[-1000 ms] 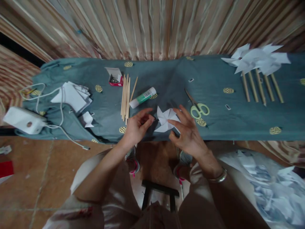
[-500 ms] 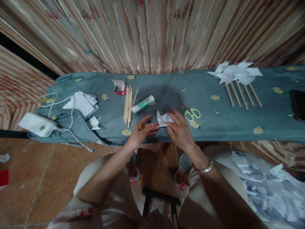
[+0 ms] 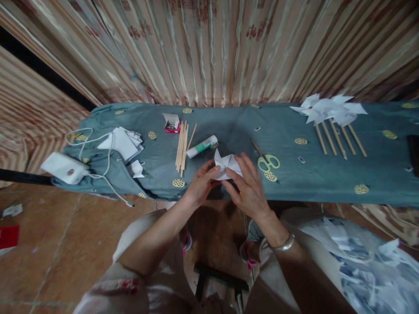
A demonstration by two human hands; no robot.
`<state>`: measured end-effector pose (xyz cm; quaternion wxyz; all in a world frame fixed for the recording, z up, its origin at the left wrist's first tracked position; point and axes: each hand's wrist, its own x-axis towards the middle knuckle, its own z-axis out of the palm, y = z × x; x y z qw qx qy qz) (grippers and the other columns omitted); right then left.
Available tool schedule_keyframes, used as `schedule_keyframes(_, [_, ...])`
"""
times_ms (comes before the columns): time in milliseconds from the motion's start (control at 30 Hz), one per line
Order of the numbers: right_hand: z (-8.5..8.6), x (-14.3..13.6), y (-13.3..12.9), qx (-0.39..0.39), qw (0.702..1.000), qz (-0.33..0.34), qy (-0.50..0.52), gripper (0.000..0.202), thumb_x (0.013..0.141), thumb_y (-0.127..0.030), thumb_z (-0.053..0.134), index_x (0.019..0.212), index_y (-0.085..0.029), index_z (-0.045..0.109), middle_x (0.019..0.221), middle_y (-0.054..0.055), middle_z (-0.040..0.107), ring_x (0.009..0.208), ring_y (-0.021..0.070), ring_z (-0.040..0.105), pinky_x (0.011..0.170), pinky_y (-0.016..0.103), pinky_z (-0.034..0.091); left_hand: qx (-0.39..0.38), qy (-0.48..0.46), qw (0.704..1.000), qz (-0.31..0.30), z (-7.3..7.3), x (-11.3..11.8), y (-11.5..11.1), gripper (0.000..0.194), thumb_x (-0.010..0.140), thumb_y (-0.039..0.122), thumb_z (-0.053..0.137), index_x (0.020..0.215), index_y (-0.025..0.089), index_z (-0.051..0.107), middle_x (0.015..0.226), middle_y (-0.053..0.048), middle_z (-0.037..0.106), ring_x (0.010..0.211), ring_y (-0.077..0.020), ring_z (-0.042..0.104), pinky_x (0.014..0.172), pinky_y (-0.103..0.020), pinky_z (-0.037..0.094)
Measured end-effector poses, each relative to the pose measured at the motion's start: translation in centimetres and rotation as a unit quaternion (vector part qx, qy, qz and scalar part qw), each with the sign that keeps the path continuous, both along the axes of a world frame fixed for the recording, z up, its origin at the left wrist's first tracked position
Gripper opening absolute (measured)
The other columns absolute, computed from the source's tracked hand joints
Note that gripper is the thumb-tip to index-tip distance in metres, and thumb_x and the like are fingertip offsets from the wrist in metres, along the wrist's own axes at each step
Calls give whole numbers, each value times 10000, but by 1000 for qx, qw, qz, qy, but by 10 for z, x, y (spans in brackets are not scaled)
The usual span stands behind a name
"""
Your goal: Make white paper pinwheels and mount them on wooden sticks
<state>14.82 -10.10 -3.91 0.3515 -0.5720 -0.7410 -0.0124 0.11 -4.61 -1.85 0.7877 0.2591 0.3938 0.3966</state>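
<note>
A white folded paper pinwheel (image 3: 228,164) is held between both hands near the front edge of the cloth-covered table. My left hand (image 3: 203,182) grips its left side, thumb on top and fingers beneath. On its right side my right hand (image 3: 246,184) has closed, with fingertips on the paper. Just beyond my left hand lies a glue stick (image 3: 202,146). Green-handled scissors (image 3: 266,159) rest open to the right of my right hand.
Wooden sticks (image 3: 182,148) lie beside a small red box of pins (image 3: 172,124). Paper squares (image 3: 122,143) and a white power bank with cable (image 3: 67,168) are at the left. Finished pinwheels on sticks (image 3: 330,109) lie at the right; a bag of paper scraps (image 3: 376,266) stands below.
My left hand has closed onto the pinwheel's left side, its thumb now on top. The pinwheel sits slightly lower in view, and the whole view has shifted a little.
</note>
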Motion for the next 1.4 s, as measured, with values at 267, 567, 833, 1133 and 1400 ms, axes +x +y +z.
schedule_keyframes(267, [14, -2, -5, 8, 998, 16, 57, 335, 954, -290, 455, 1264, -222, 562, 1545, 107, 342, 1470, 307, 222, 1127, 571, 329, 79, 34, 996, 31, 0, 11, 3, 609, 518, 241, 876, 1058, 153, 609, 761, 3, 738, 679, -133, 657, 744, -270, 499])
schedule_keyframes(567, [17, 0, -8, -17, 996, 23, 87, 341, 957, -275, 410, 1237, -255, 604, 1553, 66, 338, 1465, 316, 233, 1132, 588, 315, 100, 49, 994, 21, 0, 12, 2, 559, 569, 275, 846, 1071, 151, 633, 763, 4, 740, 637, -130, 650, 698, -262, 510])
schedule_keyframes(833, [27, 6, -6, -12, 988, -7, 152, 396, 983, -317, 345, 1283, -226, 588, 1531, 98, 379, 1458, 293, 267, 1160, 553, 276, 106, 44, 993, 38, -1, 15, 7, 503, 569, 266, 837, 1019, 149, 648, 748, 9, 740, 623, -132, 648, 691, -269, 519])
schedule_keyframes(1133, [16, 19, 13, -119, 845, -101, 511, 378, 922, -478, 470, 1116, -203, 641, 1145, 122, 694, 1013, 229, 681, 825, 384, 562, 146, 73, 985, 61, 5, 17, 13, 611, 532, 317, 857, 1087, 171, 645, 786, -1, 751, 665, -159, 667, 683, -276, 531])
schedule_keyframes(1400, [32, -43, -74, -279, 888, -24, 364, 294, 937, -393, 509, 805, -199, 686, 758, 17, 700, 715, 157, 661, 676, 283, 537, 221, 157, 951, 146, 12, -23, 33, 517, 577, 284, 811, 1054, 167, 649, 776, 9, 744, 658, -136, 651, 643, -236, 518])
